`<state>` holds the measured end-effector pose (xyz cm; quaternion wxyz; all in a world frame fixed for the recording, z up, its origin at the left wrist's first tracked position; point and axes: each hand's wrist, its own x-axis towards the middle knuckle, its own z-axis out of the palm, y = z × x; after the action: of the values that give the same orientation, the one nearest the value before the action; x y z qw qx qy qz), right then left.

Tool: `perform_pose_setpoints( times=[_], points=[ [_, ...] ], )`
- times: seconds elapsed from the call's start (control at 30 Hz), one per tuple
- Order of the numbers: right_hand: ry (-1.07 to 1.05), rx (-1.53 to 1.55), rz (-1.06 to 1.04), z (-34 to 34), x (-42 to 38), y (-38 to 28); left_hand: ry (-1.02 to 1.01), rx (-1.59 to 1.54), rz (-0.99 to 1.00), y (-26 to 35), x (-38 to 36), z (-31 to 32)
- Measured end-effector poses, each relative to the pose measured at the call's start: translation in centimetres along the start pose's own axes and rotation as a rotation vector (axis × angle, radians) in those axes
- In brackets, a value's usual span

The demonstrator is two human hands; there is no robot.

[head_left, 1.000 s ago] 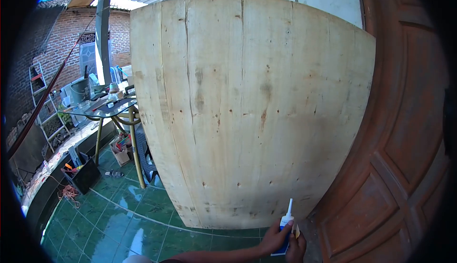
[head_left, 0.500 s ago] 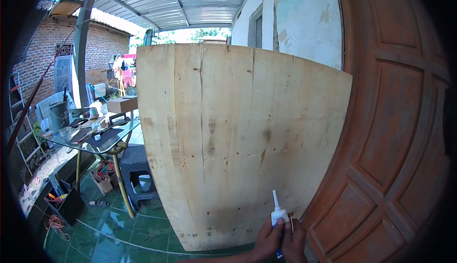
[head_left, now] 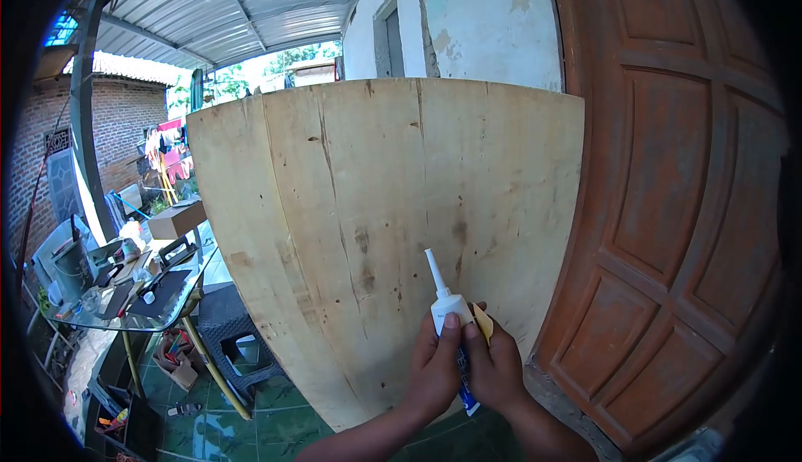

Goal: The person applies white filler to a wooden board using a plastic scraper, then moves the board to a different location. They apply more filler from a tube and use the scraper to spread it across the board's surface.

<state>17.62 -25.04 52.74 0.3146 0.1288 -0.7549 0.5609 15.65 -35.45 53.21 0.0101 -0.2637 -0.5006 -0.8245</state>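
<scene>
Plywood board [head_left: 393, 178] fills my middle view; its right edge runs close to the wooden door [head_left: 660, 161], little room there. Past its left edge: glass table [head_left: 180, 312], grey stool [head_left: 225, 320] just off the table's right edge. Green tiled floor [head_left: 280, 416] shows between stool and board's lower left edge; open air above the top edge. White-and-blue tube [head_left: 451, 304] in front of the board's lower part, nozzle up, tilted left. My left hand [head_left: 430, 374] pinches the tube, thumb on its shoulder; my right hand [head_left: 499, 366], beside it, pinches a yellow piece [head_left: 483, 322].
</scene>
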Motion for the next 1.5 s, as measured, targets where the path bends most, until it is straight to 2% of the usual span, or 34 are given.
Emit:
perform_pose_setpoints(
  times=[0.27, 0.37, 0.47, 0.53, 0.6, 0.7, 0.8, 0.93, 1.0, 1.13, 1.17, 1.2, 1.23, 1.33, 1.5],
  points=[
    [-0.071, -0.124, 0.031, -2.2, -0.8, 1.0, 0.149, -0.126, -0.021, -1.1, 2.0, 1.4],
    [-0.346, 0.16, 0.362, -5.0, -1.9, 2.3, 0.102, -0.285, -0.095, -1.9, 1.4, 0.8],
    [-0.363, 0.286, 0.328, -5.3, -3.9, 5.1, 0.137, -0.381, -0.148, -2.6, 1.9, 0.9],
    [-0.28, 0.308, 0.348, -5.6, -5.0, 4.6, 0.122, -0.351, -0.204, -2.9, 2.2, 0.8],
    [-0.174, 0.3, 0.349, -5.8, -5.7, 4.1, 0.019, -0.218, -0.21, -2.8, 1.6, 1.5],
    [-0.113, 0.353, 0.464, -6.6, -7.0, 4.6, -0.069, -0.035, -0.204, -4.2, 0.0, 2.0],
    [0.009, 0.233, 0.244, -6.8, -7.7, 5.4, -0.19, 0.145, -0.148, -6.2, -1.7, 2.0],
    [0.11, 0.216, 0.249, -6.3, -8.3, 5.7, -0.167, 0.03, -0.239, -6.9, -2.1, 2.7],
    [0.139, 0.244, 0.226, -6.1, -7.8, 5.4, -0.164, -0.05, -0.233, -6.3, -1.9, 3.3],
    [0.113, 0.316, 0.327, -7.6, -4.6, 2.2, -0.189, -0.114, -0.169, -3.0, 1.0, 4.2],
    [0.076, 0.305, 0.305, -8.2, -3.4, 1.3, -0.166, -0.202, -0.147, -1.3, 2.3, 4.7],
    [0.037, 0.296, 0.282, -8.7, -2.1, 0.1, -0.147, -0.144, -0.07, 0.0, 3.9, 5.0],
    [-0.009, 0.22, 0.352, -9.1, -0.9, -1.3, -0.105, -0.151, -0.081, 1.2, 5.4, 5.1],
    [-0.137, 0.238, 0.189, -9.4, 2.6, -3.4, -0.091, -0.142, -0.049, 3.5, 7.8, 5.8],
    [-0.278, 0.173, 0.278, -9.6, 8.3, -8.9, -0.063, -0.169, 0.04, 5.9, 9.8, 6.8]
  ],
)
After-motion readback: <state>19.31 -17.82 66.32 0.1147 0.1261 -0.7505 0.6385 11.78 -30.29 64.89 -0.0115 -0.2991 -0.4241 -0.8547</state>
